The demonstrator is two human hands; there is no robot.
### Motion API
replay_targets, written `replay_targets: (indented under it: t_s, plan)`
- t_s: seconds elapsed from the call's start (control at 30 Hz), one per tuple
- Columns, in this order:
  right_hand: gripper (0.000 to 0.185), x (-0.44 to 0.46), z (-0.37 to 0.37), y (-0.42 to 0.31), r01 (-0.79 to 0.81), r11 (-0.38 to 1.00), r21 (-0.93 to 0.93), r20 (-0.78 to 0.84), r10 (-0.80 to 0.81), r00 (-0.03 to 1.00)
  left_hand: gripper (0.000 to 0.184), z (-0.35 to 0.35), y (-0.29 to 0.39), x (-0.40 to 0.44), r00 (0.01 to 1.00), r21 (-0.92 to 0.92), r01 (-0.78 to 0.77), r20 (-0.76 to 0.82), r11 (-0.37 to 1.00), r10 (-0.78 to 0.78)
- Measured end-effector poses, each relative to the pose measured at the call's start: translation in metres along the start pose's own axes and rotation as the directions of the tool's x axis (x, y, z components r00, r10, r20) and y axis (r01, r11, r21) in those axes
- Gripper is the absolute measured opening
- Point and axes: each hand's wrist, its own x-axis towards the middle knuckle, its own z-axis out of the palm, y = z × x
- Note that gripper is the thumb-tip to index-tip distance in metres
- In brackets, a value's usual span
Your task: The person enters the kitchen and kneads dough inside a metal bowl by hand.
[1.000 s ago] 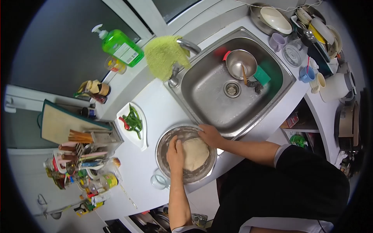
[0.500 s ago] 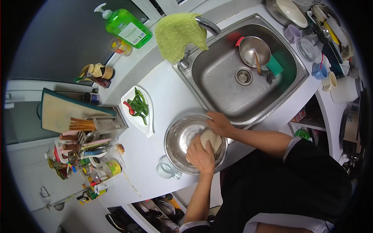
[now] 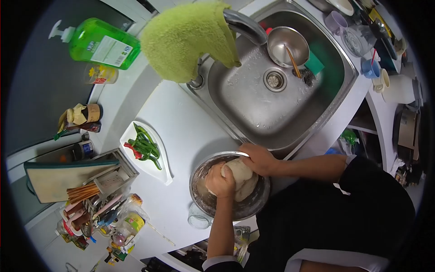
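A steel mixing bowl with floury smears inside sits on the white counter, close to the sink's lower corner. Pale dough lies in it, folded up into a lump. My left hand is in the bowl, its fingers curled round the dough's left side. At the upper right rim my right hand grips the bowl's edge, its fingertips beside the dough. A clear glass cup stands against the bowl's lower left. Left of the bowl, a white plate holds green and red peppers.
In the steel sink are a small pot, a brown-handled brush and a green sponge. A green towel hangs over the faucet. Soap bottle, cutting board and utensil racks stand left; cups and dishes stand right.
My left hand has moved from beside the flatter dough, pulled it over to the right, and is now back leftward, curled on it. The right hand stays at the rim. The whole view has shifted.
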Motion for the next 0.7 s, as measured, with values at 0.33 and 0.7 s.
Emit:
replay_targets:
  t_s: [0.33,0.7]
  plan:
    - [0.029,-0.002,-0.001,0.005,0.033,0.993,-0.117,-0.068,-0.041,0.997,0.02,-0.024,0.024,-0.005,1.0,-0.006,0.028,0.001,1.0,-0.028]
    - [0.026,0.001,0.003,0.01,0.058,0.998,-0.034,-0.119,-0.062,0.991,0.021,-0.05,0.066,-0.082,0.99,0.113,0.139,-0.053,0.984,-0.133]
